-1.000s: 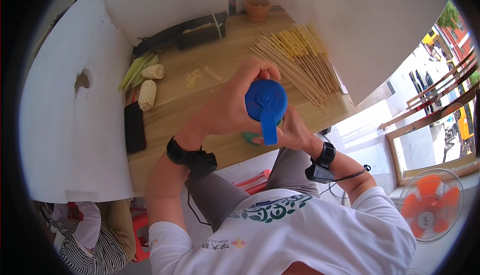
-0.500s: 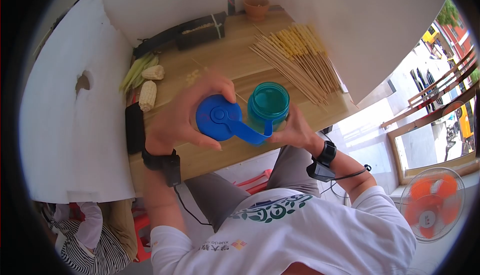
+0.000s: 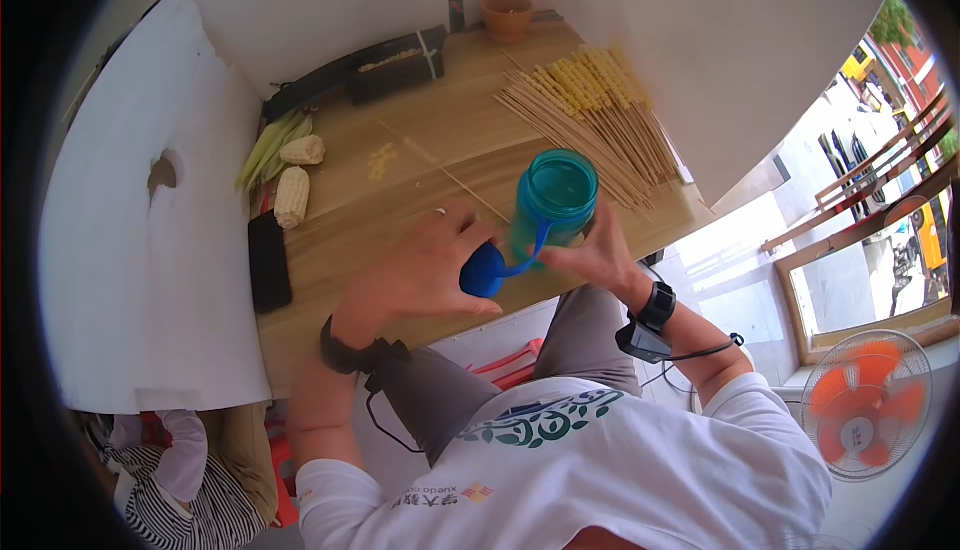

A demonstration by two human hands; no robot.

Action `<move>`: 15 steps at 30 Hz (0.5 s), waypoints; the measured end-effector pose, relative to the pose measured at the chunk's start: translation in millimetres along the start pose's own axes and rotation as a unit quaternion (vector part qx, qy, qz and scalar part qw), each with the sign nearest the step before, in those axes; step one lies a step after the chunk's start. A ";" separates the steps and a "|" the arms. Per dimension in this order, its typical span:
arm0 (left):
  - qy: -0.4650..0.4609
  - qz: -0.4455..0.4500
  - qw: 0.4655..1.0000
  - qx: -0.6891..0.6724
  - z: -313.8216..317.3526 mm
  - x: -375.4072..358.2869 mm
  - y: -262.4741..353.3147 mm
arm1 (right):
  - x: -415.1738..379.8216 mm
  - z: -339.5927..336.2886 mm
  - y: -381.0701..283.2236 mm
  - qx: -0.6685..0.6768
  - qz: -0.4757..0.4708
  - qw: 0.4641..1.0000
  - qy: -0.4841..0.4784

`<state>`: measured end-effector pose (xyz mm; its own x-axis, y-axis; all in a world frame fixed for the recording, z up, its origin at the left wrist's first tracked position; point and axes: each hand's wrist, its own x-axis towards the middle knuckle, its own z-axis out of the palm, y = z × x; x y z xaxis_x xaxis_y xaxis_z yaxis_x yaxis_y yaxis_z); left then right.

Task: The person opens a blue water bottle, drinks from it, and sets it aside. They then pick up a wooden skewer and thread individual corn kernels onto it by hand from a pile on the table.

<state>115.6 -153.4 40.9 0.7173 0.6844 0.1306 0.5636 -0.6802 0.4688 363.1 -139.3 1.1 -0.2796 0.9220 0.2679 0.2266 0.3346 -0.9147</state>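
My right hand (image 3: 597,253) is wrapped around the side of a teal see-through water bottle (image 3: 540,212), which stands upright with its mouth uncovered. A blue lid (image 3: 482,272) hangs beside the bottle's left side, joined to it by a blue strap (image 3: 525,263). Curled around that lid is my left hand (image 3: 420,262), fingers above and thumb below; the palm hides part of the lid. The lid is tilted, showing its edge. Beyond my hands, a thin skewer (image 3: 465,188) and a small patch of corn kernels (image 3: 381,161) lie on the wooden table (image 3: 345,190).
Bamboo skewers threaded with corn kernels (image 3: 590,85) lie at the back right. Two peeled corn cobs (image 3: 292,198) and green husks (image 3: 272,145) are at the left, near a black flat object (image 3: 270,260). A black box (image 3: 395,65) and clay pot (image 3: 507,18) stand behind. A fan (image 3: 866,405) is at right.
My left hand has moved right and closer in, and the lid has turned from face-up to edge-on. The bottle has shifted slightly right and away from me in my right hand.
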 end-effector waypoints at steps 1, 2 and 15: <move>0.008 -0.020 0.999 0.025 3.7 2.2 0.1 | 0.1 -1.3 2.1 -0.001 -0.001 1.000 -0.001; 0.017 -0.041 0.998 0.050 7.9 4.5 0.3 | 0.2 -2.1 3.4 -0.003 -0.003 1.000 -0.001; 0.075 -0.116 0.988 0.069 48.5 25.4 -3.2 | -20.0 5.3 7.4 0.020 -0.071 0.997 -0.030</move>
<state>151.9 -146.6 0.3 0.4998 0.8500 0.1665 0.7634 -0.5231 0.3788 365.5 -156.3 -12.7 -0.3623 0.8517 0.3787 0.1437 0.4524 -0.8801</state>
